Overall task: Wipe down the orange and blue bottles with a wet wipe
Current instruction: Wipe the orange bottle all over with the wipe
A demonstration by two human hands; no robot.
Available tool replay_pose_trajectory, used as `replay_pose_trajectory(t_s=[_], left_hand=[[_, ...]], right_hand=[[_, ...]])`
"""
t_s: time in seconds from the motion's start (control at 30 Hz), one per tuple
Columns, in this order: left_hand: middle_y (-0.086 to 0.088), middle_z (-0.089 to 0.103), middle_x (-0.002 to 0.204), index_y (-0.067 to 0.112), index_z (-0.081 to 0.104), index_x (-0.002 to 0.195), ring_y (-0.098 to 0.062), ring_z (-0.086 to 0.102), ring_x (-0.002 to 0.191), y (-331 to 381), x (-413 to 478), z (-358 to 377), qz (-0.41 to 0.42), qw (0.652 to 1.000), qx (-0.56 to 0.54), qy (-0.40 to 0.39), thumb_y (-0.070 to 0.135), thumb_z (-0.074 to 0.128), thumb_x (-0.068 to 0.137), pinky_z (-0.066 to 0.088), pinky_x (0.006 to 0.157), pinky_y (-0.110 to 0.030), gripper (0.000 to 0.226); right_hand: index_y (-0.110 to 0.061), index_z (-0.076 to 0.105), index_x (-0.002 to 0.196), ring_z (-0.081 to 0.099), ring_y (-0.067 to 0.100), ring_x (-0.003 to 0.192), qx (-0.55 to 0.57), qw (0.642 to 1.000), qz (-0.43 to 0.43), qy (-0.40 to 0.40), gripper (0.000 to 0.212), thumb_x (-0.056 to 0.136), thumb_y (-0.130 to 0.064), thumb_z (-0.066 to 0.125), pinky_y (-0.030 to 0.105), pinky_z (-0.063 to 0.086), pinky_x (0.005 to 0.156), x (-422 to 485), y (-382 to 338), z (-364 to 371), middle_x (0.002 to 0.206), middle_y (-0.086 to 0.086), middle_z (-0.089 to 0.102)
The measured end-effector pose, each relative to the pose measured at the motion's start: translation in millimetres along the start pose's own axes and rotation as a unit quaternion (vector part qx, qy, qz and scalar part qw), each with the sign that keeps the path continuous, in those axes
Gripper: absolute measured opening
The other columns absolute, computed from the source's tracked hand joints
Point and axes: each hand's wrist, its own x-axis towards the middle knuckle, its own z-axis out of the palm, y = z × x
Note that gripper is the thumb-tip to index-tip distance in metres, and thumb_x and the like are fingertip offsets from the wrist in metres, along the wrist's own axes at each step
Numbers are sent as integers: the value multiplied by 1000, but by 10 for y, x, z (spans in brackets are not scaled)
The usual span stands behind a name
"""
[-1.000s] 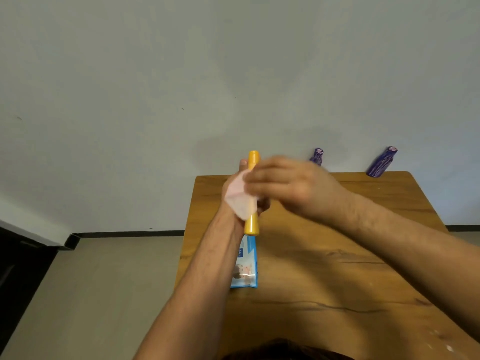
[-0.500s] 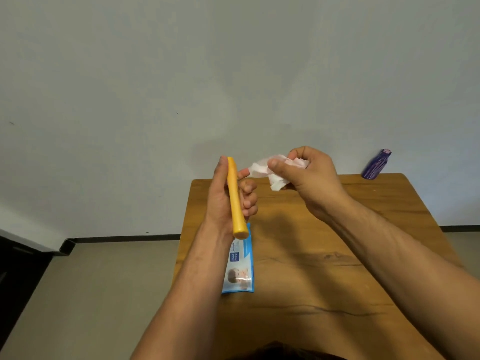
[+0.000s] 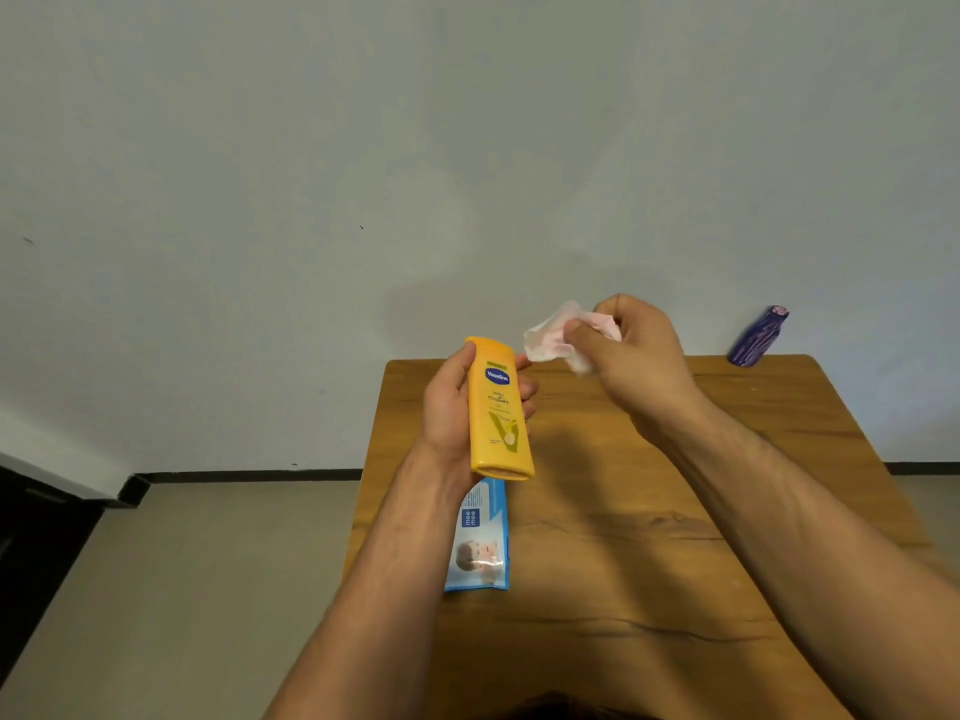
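**A:** Item one?
**B:** Flat orange plastic lotion bottle (image 3: 500, 407), label facing up. It is held above the tabletop's far left part, with the left hand (image 3: 449, 407) curled round it.

**A:** Item two?
**B:** Crumpled white-pink wet wipe (image 3: 548, 343), pinched in the right hand (image 3: 636, 358), just right of the bottle's upper end. I cannot tell whether they touch.

**A:** Remaining stock?
**B:** Dark blue patterned bottle (image 3: 756, 337) at the far right corner of the wooden table (image 3: 675, 537), well apart from both hands. Light blue wipes packet (image 3: 480, 537) lying flat near the left edge.
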Motion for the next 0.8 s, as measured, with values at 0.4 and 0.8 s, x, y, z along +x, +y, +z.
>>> replay_pose_trajectory(t_s=[0.4,0.8], left_hand=[[-12,68,94,8,74,100,-23,69,85,-31,19,86,41,998,-31,-24,39,48,92,57,75,-33,41],[-11,67,97,7,73,111,-22,68,87,-65,-7,59,-11,998,-42,-55,48,42,99,53,82,-34,53]], right_hand=[[-5,59,136,47,20,133,-246,890,-341,-176,47,93,-22,64,26,36,113,-290,-36,166,143,12,51],[-5,68,128,59,27,128,-374,701,-574,-200,37,107,-10,38,43,57,94,-328,360,-80,138,11,63]])
